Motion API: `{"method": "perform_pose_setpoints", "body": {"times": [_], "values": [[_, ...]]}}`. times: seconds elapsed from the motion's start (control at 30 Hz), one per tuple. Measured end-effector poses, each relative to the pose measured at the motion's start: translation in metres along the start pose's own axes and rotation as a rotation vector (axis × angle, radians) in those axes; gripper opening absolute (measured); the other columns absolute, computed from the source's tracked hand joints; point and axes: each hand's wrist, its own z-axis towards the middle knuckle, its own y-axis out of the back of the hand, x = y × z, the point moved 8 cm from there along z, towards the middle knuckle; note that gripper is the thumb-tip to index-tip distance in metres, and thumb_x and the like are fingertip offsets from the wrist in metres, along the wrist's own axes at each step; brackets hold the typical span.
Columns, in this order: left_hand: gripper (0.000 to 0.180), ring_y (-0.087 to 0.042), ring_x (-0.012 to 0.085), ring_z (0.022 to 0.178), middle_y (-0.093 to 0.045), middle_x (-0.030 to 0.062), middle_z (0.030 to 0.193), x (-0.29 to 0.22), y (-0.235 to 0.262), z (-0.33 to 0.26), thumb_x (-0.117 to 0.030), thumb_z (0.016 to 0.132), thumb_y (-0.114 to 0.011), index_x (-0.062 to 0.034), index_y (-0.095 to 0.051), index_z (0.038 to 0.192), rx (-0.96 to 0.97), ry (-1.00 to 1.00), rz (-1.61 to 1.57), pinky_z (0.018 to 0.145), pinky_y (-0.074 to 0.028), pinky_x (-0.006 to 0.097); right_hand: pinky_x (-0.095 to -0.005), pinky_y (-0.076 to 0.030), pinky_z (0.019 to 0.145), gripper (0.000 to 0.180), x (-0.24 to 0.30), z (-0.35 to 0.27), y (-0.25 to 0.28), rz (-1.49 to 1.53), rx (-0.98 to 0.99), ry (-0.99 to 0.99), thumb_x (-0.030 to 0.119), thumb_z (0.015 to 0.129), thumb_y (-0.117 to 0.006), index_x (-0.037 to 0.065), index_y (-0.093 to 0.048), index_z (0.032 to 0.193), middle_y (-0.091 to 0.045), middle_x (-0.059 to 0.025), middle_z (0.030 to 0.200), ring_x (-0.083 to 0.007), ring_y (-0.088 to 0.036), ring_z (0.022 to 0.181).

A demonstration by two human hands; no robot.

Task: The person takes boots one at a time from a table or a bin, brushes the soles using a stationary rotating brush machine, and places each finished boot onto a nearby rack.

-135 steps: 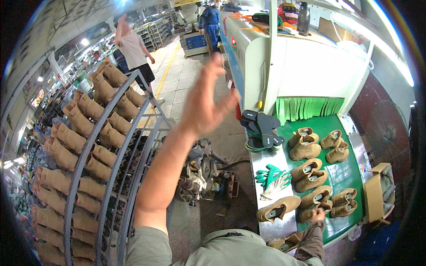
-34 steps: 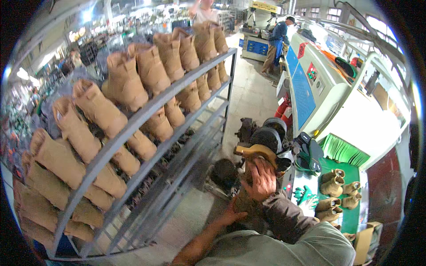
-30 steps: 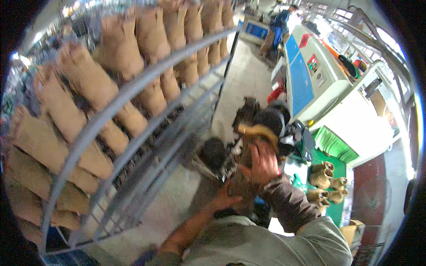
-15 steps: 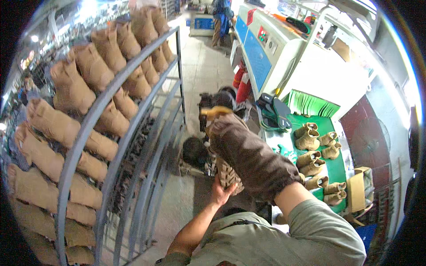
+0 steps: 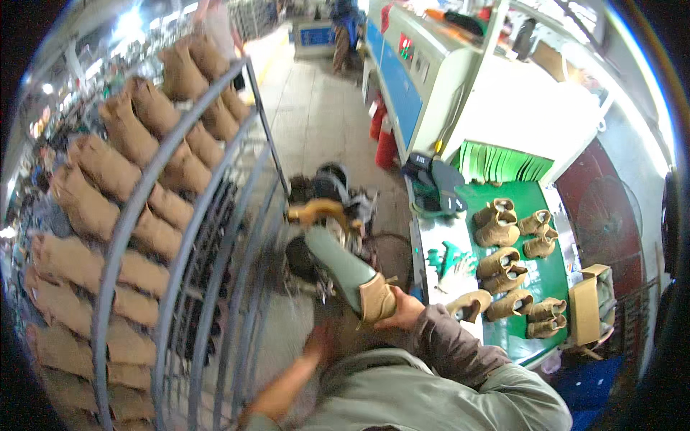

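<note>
In my right hand (image 5: 404,310), a tan shoe piece (image 5: 378,297) is gripped at its near end, with loose lace ends showing. A long grey-green, foot-shaped part (image 5: 336,262) extends from it toward the machine; I cannot tell whether that is a sole or a last. Brown cloth covers my right forearm. My left hand (image 5: 321,343) is lower and to the left, apart from the shoe piece and smeared by motion, so its fingers cannot be read. Just beyond the grey-green part stands a small machine with a curved yellow-brown band (image 5: 316,210) and black round parts (image 5: 302,260).
A grey metal rack (image 5: 129,215) bearing many tan boots (image 5: 108,161) fills the left. At right, several tan shoes (image 5: 497,233) sit on a green belt (image 5: 510,345) beside gloves (image 5: 456,266), dark soles (image 5: 438,183) and a cardboard box (image 5: 586,305). Fire extinguishers (image 5: 386,144) stand by the large machine (image 5: 417,79).
My right forearm has drawn back from the small machine, and its hand now shows gripping the shoe piece. My left hand, earlier on a ridged tan piece, has moved down and left.
</note>
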Motion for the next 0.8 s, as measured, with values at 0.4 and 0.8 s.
{"method": "perform_pose_setpoints", "body": {"times": [0.4,0.8], "values": [[0.042,-0.069,0.0242,0.088,-0.07,0.0121,0.103,-0.067,0.116,0.147,-0.035,0.085,-0.073,-0.0035,-0.064,0.111,-0.861,0.372,-2.437,0.081,-0.057,0.04,-0.0368,-0.051,0.092,0.05,-0.125,-0.009,-0.092,0.479,0.247,0.008,0.006,0.078,-0.079,0.001,-0.057,0.123,-0.066,-0.0074,0.118,-0.0196,-0.063,0.106],[0.066,-0.066,0.0269,0.099,-0.068,0.0119,0.109,-0.078,0.105,-0.214,-0.009,0.075,-0.079,-0.0008,-0.05,0.133,-1.488,0.644,-1.847,0.091,-0.053,0.045,-0.0382,-0.052,0.089,0.042,-0.147,0.114,-0.147,0.564,0.462,0.182,0.012,0.082,-0.077,0.002,-0.063,0.12,-0.067,-0.0113,0.113,-0.0248,-0.064,0.099]]}}
